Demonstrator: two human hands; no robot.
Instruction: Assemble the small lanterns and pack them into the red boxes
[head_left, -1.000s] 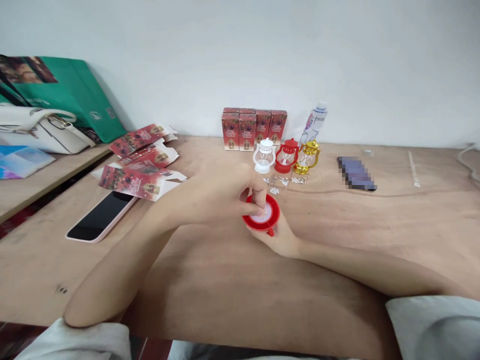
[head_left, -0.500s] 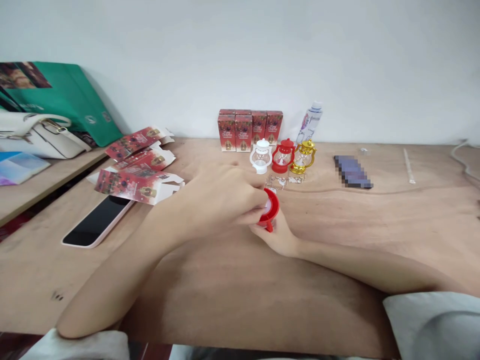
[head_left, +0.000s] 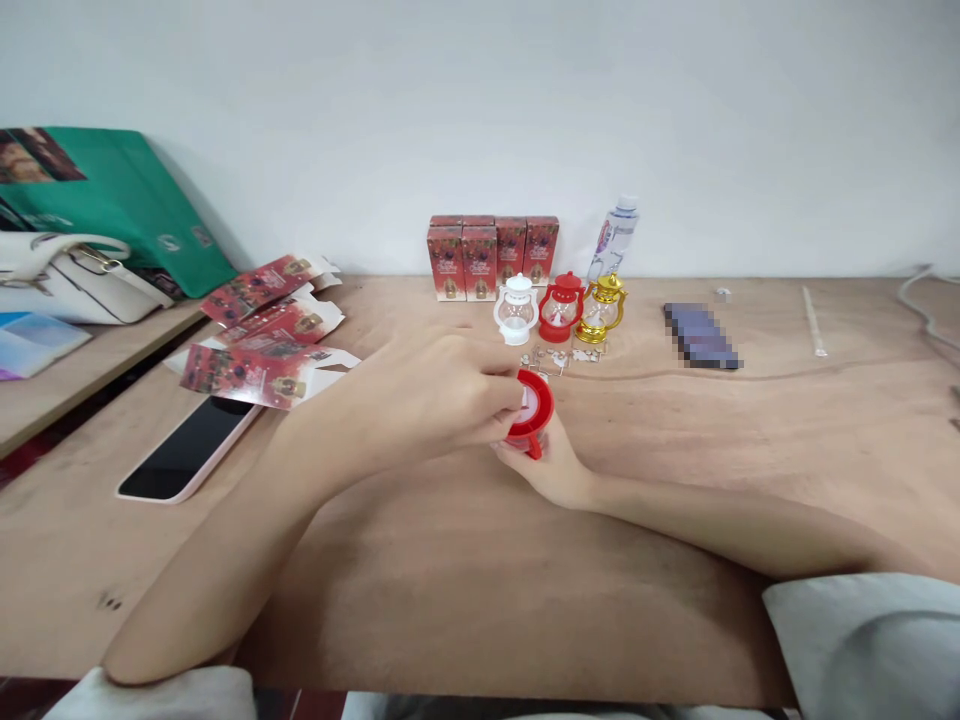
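Note:
My right hand [head_left: 551, 468] is wrapped round a small red toy lantern [head_left: 537, 425], whose round red base is turned up towards me. A pale disc [head_left: 529, 402] sits in the middle of that base. My left hand [head_left: 450, 390] reaches across from the left, its fingers bent and closed, with the tips at the disc; what they pinch, if anything, is hidden. Just beyond stand three upright lanterns: a white one [head_left: 516, 312], a red one [head_left: 561, 308] and a gold one [head_left: 601, 310]. Small metal and white bits [head_left: 555, 358] lie in front of them.
Several red printed boxes [head_left: 478, 265] and a clear bottle [head_left: 613, 240] stand by the wall. Flattened cartons [head_left: 247, 375] and a phone [head_left: 187, 450] lie left. A second phone [head_left: 701, 337] and a pale stick [head_left: 814, 322] lie right. A white handbag [head_left: 82, 285] is far left.
The lantern's base has tilted to show more of its red ring and pale disc. My left fingers have shifted slightly left on it. The whole view has moved a little.

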